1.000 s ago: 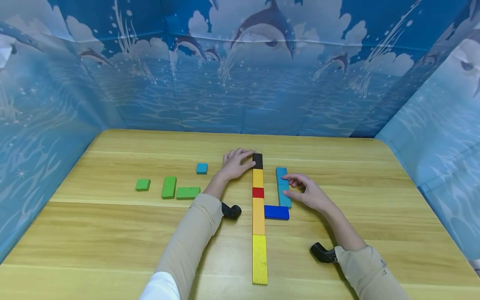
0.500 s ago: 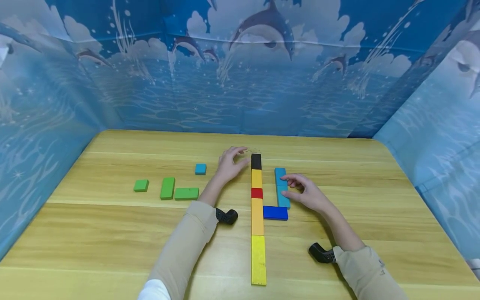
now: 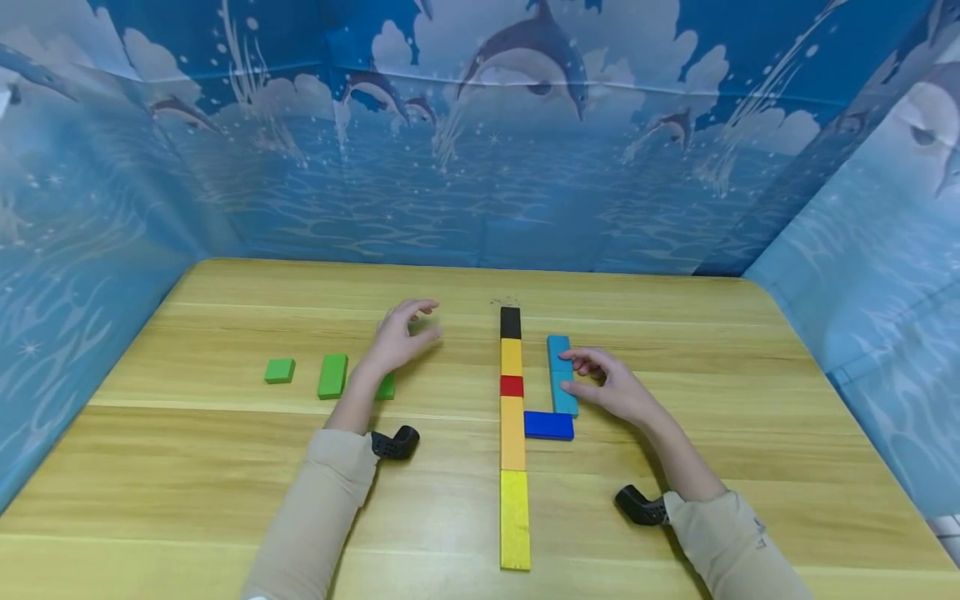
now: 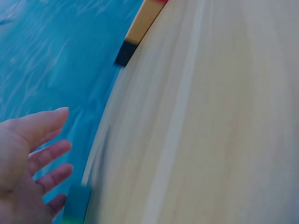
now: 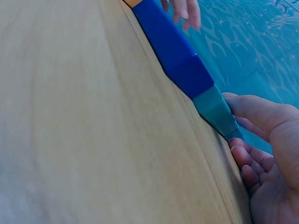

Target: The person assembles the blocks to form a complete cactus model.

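My left hand (image 3: 397, 342) hovers over the table's left half with spread, relaxed fingers, holding nothing. It hides the small light blue block in the head view; the left wrist view shows a light blue block (image 4: 78, 201) beside its fingertips. My right hand (image 3: 615, 387) has thumb and index finger apart, touching two light blue blocks (image 3: 565, 403) laid end to end. A dark blue block (image 3: 549, 426) lies crosswise at their near end. It meets a straight column of a black block (image 3: 510, 322), amber block (image 3: 512, 357), red block (image 3: 512, 386), orange block (image 3: 513, 433) and yellow block (image 3: 514, 521).
On the left lie a small green block (image 3: 280, 371), an upright-lying green block (image 3: 332, 377) and a third green block (image 3: 387, 387), partly covered by the left arm. A dolphin-print curtain (image 3: 480, 192) borders the wooden table (image 3: 187, 483). Black wrist devices (image 3: 396, 443) stick out from both sleeves.
My left hand has left the black block and moved left, now covering the small light blue block. The right hand stays at the light blue blocks, and the blocks have not moved.
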The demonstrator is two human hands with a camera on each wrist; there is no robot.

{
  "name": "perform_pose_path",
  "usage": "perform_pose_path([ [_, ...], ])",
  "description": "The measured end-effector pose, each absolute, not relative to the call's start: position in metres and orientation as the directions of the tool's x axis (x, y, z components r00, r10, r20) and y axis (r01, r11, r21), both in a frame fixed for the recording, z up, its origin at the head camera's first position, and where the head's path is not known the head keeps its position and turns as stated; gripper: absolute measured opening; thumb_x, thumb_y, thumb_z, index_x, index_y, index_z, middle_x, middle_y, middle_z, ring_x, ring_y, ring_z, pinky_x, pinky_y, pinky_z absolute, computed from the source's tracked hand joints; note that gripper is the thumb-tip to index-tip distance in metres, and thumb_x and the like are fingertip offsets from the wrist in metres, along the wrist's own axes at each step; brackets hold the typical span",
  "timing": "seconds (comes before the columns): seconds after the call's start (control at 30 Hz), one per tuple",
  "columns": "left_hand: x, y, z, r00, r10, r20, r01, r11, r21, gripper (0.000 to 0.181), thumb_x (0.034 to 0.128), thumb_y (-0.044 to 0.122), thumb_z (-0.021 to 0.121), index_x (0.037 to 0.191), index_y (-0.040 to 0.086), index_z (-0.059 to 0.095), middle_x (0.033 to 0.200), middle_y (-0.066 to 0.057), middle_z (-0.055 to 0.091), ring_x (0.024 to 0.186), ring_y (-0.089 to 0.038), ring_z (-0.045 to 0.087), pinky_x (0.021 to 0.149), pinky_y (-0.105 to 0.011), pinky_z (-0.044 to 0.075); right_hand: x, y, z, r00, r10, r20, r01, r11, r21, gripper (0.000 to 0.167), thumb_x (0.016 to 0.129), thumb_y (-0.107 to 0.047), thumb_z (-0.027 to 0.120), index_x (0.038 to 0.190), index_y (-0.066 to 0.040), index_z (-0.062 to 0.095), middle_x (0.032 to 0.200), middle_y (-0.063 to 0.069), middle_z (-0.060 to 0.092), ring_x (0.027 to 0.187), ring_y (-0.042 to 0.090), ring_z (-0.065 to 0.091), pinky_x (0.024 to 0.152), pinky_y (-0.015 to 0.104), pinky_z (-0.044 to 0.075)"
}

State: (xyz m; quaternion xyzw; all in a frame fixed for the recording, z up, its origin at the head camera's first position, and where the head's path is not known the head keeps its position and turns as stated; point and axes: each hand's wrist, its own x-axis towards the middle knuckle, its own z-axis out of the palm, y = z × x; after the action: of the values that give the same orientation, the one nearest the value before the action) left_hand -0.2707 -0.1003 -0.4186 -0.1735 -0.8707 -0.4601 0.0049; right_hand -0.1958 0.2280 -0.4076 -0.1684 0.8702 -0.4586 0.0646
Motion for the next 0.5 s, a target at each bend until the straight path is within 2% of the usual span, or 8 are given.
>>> perform_pose_path([
  [0.2, -0.265, -0.133, -0.419, -0.939, 0.317, 0.131, 0.283, 0.503, 0.817, 0.053, 0.0836, 0.015, 0.067, 0.131, 0.002, 0.047, 0.125, -0.019, 0.048, 0.113, -0.037, 0.041, 0.094, -0.051, 0.034, -0.195, 0.228, -0.407, -0.935, -0.353, 0.042, -0.233, 0.52, -0.822, 0.041, 0.085, -0.007, 0.063, 0.122, 0.005, 0.051, 0.099, 0.02, 0.05, 0.09, 0.03, 0.042, 0.072, 0.025, 0.036],
  [0.37, -0.263, -0.149, -0.418, -0.942, 0.329, 0.062, 0.242, 0.543, 0.804, 0.056, 0.0817, 0.014, 0.069, 0.132, 0.003, 0.046, 0.125, -0.017, 0.046, 0.114, -0.036, 0.039, 0.094, -0.05, 0.035, -0.195, 0.228, -0.408, -0.935, -0.353, 0.041, -0.232, 0.518, -0.823, 0.04, 0.085, -0.008, 0.063, 0.122, 0.005, 0.051, 0.099, 0.02, 0.05, 0.089, 0.03, 0.042, 0.071, 0.025, 0.036],
  [0.5, -0.263, -0.155, -0.419, -0.945, 0.324, 0.038, 0.231, 0.583, 0.779, 0.054, 0.0809, 0.013, 0.069, 0.129, 0.002, 0.048, 0.122, -0.017, 0.048, 0.109, -0.034, 0.041, 0.09, -0.047, 0.037, -0.195, 0.228, -0.408, -0.934, -0.354, 0.046, -0.237, 0.517, -0.823, 0.04, 0.085, -0.008, 0.063, 0.121, 0.005, 0.052, 0.099, 0.02, 0.05, 0.089, 0.031, 0.043, 0.071, 0.025, 0.036],
])
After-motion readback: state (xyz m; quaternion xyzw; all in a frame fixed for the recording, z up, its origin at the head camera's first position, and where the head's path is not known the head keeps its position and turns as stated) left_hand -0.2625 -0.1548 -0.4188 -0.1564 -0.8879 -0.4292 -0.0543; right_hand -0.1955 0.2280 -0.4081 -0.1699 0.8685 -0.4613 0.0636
